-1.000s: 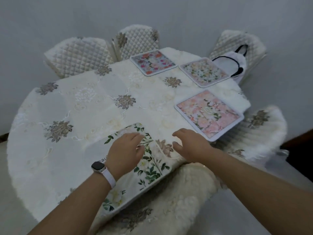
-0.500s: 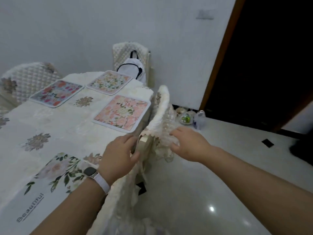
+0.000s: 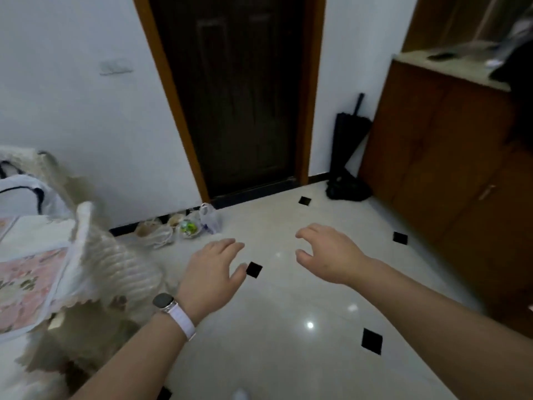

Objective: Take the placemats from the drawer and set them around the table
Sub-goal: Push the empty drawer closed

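My left hand (image 3: 212, 272), with a watch on a white strap at the wrist, hovers over the tiled floor, fingers apart and holding nothing. My right hand (image 3: 327, 255) hangs beside it, also empty with curled, spread fingers. At the far left edge a pink floral placemat (image 3: 23, 287) lies on the white-clothed table (image 3: 26, 226). A cream padded chair (image 3: 112, 269) stands against the table's edge, just left of my left hand. No drawer shows clearly.
A dark wooden door (image 3: 239, 90) is straight ahead. A brown wooden cabinet (image 3: 450, 157) with a light countertop stands at the right. A black folded umbrella (image 3: 346, 145) leans in the corner. Plastic bags (image 3: 184, 226) sit by the wall. The glossy floor (image 3: 288, 327) has black diamond tiles.
My view has swung right, away from the table toward the door and cabinet. Both hands have let go of the chair back and now hang empty over the floor.
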Tool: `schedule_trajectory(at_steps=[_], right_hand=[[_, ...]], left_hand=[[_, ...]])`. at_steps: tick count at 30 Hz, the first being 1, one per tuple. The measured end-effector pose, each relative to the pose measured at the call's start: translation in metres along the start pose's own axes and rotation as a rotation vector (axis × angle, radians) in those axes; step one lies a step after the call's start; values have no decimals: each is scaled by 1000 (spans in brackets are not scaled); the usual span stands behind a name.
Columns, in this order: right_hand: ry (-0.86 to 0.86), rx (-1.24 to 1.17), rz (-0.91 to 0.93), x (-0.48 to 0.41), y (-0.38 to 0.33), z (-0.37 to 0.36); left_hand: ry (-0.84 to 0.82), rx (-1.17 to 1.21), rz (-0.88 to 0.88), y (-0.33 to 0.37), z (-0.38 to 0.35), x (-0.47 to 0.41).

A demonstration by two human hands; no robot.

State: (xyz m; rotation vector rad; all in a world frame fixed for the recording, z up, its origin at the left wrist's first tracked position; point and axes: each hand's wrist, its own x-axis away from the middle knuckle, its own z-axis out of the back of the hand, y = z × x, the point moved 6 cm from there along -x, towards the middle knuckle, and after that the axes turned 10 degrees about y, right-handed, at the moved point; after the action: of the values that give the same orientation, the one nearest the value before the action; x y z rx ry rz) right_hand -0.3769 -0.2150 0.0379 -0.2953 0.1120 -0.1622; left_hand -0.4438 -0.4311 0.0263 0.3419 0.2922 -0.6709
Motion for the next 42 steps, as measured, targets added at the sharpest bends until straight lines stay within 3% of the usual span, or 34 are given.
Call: schedule_trajectory(at_steps=[17, 28, 35, 42], right_hand=[[97, 40, -749, 61, 316, 43], [267, 89, -1212, 199, 437, 86], [331, 34, -1324, 289, 527, 74], [350, -59, -1291, 365, 655, 62]], left_hand=[[-258, 228, -718, 276, -218, -226], [-347, 357, -1144, 500, -286, -245], [-405, 388, -1260, 623, -343, -210], [-462, 294, -1254, 753, -410, -170]])
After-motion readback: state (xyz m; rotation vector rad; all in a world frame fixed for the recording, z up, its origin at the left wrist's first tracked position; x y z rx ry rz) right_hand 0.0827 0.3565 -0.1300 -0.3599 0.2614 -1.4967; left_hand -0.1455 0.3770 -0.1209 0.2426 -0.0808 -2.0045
